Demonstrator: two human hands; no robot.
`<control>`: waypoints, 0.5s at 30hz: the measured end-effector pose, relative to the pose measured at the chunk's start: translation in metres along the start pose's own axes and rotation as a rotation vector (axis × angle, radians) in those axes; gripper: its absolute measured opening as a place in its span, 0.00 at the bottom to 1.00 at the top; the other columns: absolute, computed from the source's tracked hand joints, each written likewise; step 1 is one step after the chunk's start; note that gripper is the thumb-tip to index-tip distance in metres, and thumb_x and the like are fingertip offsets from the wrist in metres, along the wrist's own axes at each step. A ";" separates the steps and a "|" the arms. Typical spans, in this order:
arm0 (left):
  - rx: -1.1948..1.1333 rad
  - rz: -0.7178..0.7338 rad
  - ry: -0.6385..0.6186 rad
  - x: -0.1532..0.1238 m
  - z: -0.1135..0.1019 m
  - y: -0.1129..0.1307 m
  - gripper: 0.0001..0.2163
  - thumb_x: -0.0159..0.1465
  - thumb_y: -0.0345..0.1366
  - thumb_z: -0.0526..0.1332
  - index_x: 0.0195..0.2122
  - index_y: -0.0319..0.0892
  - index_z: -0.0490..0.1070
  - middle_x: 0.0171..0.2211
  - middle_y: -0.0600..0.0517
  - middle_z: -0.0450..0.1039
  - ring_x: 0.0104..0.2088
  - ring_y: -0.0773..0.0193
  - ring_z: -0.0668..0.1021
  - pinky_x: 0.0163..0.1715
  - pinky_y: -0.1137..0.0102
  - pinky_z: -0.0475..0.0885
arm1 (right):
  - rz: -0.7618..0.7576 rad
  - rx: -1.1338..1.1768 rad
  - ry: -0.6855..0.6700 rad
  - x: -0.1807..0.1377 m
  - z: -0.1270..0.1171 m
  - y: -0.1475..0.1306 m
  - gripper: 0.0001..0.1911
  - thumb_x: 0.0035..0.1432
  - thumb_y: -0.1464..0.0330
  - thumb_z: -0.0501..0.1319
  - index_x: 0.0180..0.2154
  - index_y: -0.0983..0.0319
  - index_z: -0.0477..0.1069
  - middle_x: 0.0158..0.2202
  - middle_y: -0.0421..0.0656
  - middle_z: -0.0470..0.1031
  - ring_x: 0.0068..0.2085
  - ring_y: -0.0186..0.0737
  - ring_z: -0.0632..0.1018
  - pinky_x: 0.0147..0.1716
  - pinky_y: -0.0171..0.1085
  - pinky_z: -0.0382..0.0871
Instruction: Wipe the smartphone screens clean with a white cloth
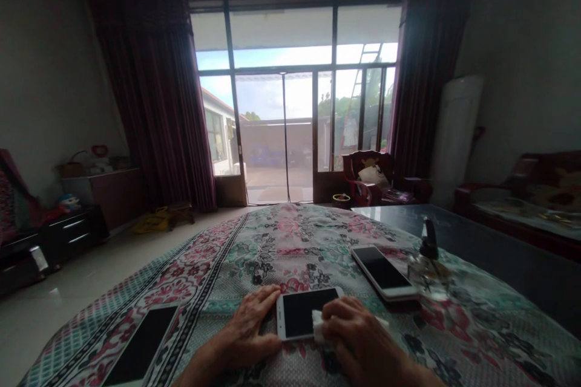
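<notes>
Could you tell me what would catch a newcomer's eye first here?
The bright glass doors at the back, framed by dark curtains, stand out first. Nearer, a phone lies on the flowered tablecloth, the left hand at its edge and the right hand pressing a white wipe onto it.

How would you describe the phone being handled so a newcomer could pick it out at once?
On the flowered cloth lie three phones; the one meant is the middle phone, nearest the person. Unlike the left phone and the right phone by the glass bottle, it lies crosswise between the left hand and the right hand, which presses a white tissue on it.
</notes>
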State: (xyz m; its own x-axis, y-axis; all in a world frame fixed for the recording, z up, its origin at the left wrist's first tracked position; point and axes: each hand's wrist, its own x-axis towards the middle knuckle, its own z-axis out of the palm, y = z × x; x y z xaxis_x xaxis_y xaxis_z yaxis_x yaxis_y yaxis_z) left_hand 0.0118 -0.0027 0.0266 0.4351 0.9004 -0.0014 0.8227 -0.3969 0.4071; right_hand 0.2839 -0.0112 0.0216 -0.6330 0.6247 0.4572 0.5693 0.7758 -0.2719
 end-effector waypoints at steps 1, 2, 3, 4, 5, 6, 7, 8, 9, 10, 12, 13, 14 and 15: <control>-0.004 -0.001 -0.002 0.000 0.000 0.000 0.37 0.56 0.42 0.60 0.65 0.37 0.50 0.67 0.44 0.47 0.66 0.52 0.51 0.65 0.59 0.47 | -0.024 0.012 -0.023 0.002 0.001 -0.003 0.13 0.52 0.76 0.53 0.35 0.56 0.71 0.41 0.40 0.73 0.42 0.40 0.71 0.44 0.40 0.64; -0.010 -0.001 -0.003 0.000 0.000 0.000 0.37 0.56 0.42 0.60 0.65 0.37 0.50 0.67 0.44 0.46 0.66 0.51 0.50 0.65 0.59 0.47 | -0.046 0.019 -0.046 0.004 0.002 -0.007 0.13 0.52 0.76 0.53 0.37 0.55 0.71 0.43 0.40 0.73 0.43 0.40 0.71 0.45 0.40 0.64; -0.016 0.001 -0.005 -0.001 0.000 0.000 0.37 0.56 0.43 0.60 0.65 0.38 0.50 0.67 0.44 0.46 0.66 0.51 0.50 0.65 0.58 0.47 | -0.066 0.021 -0.069 0.006 0.003 -0.010 0.14 0.53 0.75 0.54 0.38 0.55 0.71 0.44 0.40 0.73 0.44 0.40 0.71 0.45 0.40 0.64; -0.021 0.004 -0.003 -0.001 0.000 -0.001 0.37 0.56 0.44 0.61 0.65 0.38 0.50 0.67 0.44 0.47 0.66 0.51 0.50 0.65 0.58 0.47 | -0.083 0.019 -0.090 0.009 0.004 -0.012 0.14 0.54 0.75 0.54 0.39 0.54 0.72 0.45 0.39 0.73 0.44 0.40 0.71 0.45 0.40 0.65; -0.026 0.007 -0.001 -0.001 0.001 -0.001 0.37 0.56 0.44 0.61 0.65 0.39 0.50 0.67 0.44 0.47 0.66 0.51 0.51 0.65 0.58 0.47 | -0.094 0.015 -0.108 0.011 0.004 -0.014 0.13 0.55 0.74 0.53 0.39 0.54 0.72 0.45 0.39 0.73 0.44 0.40 0.71 0.45 0.39 0.65; -0.032 0.010 0.002 -0.001 0.001 -0.002 0.38 0.56 0.44 0.61 0.65 0.40 0.50 0.67 0.44 0.47 0.66 0.51 0.51 0.65 0.57 0.47 | -0.098 0.009 -0.122 0.013 0.005 -0.014 0.13 0.56 0.73 0.53 0.39 0.54 0.72 0.46 0.39 0.73 0.44 0.40 0.71 0.45 0.39 0.65; -0.038 0.013 0.005 -0.002 0.002 -0.002 0.37 0.56 0.45 0.61 0.65 0.40 0.50 0.67 0.44 0.47 0.66 0.50 0.51 0.65 0.57 0.47 | -0.100 0.003 -0.134 0.015 0.006 -0.014 0.13 0.57 0.73 0.53 0.39 0.54 0.72 0.46 0.39 0.73 0.43 0.40 0.71 0.44 0.39 0.65; -0.043 0.016 0.008 -0.002 0.002 -0.003 0.37 0.56 0.45 0.61 0.65 0.40 0.50 0.67 0.44 0.47 0.66 0.50 0.51 0.65 0.57 0.47 | -0.101 -0.001 -0.143 0.016 0.008 -0.014 0.12 0.58 0.72 0.52 0.39 0.55 0.72 0.46 0.40 0.73 0.43 0.40 0.71 0.44 0.39 0.65; -0.047 0.019 0.011 -0.002 0.002 -0.003 0.37 0.56 0.44 0.61 0.65 0.40 0.51 0.67 0.44 0.48 0.66 0.50 0.51 0.65 0.57 0.47 | -0.105 -0.005 -0.148 0.017 0.009 -0.013 0.12 0.58 0.71 0.52 0.39 0.55 0.72 0.46 0.40 0.73 0.43 0.40 0.71 0.44 0.39 0.65; -0.049 0.022 0.012 -0.002 0.002 -0.003 0.37 0.56 0.44 0.61 0.65 0.39 0.51 0.67 0.44 0.48 0.66 0.50 0.51 0.65 0.57 0.47 | -0.111 -0.005 -0.149 0.018 0.010 -0.012 0.12 0.57 0.71 0.53 0.39 0.55 0.72 0.46 0.40 0.73 0.43 0.40 0.71 0.44 0.39 0.65; -0.052 0.026 0.015 -0.002 0.002 -0.002 0.37 0.56 0.44 0.61 0.65 0.38 0.51 0.67 0.43 0.48 0.66 0.50 0.51 0.65 0.57 0.47 | -0.112 0.001 -0.140 0.017 0.011 -0.010 0.12 0.55 0.71 0.54 0.39 0.55 0.73 0.45 0.41 0.72 0.43 0.40 0.70 0.43 0.39 0.65; -0.053 0.024 0.016 -0.003 0.001 -0.001 0.37 0.56 0.44 0.61 0.65 0.38 0.51 0.67 0.43 0.48 0.66 0.50 0.51 0.65 0.57 0.47 | -0.101 0.007 -0.130 0.016 0.011 -0.008 0.13 0.54 0.72 0.54 0.38 0.55 0.73 0.45 0.41 0.72 0.44 0.40 0.70 0.43 0.39 0.65; -0.054 0.022 0.018 -0.003 0.001 0.000 0.37 0.56 0.44 0.61 0.65 0.37 0.51 0.67 0.43 0.48 0.66 0.50 0.52 0.65 0.57 0.47 | -0.081 0.012 -0.117 0.015 0.011 -0.006 0.13 0.52 0.73 0.54 0.37 0.56 0.73 0.43 0.41 0.72 0.43 0.40 0.71 0.43 0.38 0.65; -0.055 0.019 0.017 -0.003 0.000 0.001 0.37 0.56 0.43 0.61 0.65 0.37 0.51 0.67 0.43 0.48 0.66 0.50 0.52 0.65 0.57 0.47 | -0.056 0.017 -0.102 0.013 0.011 -0.004 0.13 0.51 0.75 0.53 0.35 0.57 0.73 0.42 0.41 0.72 0.43 0.39 0.71 0.42 0.37 0.65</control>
State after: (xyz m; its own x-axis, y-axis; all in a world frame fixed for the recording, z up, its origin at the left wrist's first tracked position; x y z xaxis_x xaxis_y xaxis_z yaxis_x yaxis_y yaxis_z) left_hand 0.0112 -0.0059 0.0266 0.4434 0.8961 0.0221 0.7928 -0.4036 0.4566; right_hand 0.2676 -0.0049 0.0198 -0.7140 0.5857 0.3836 0.5235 0.8104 -0.2629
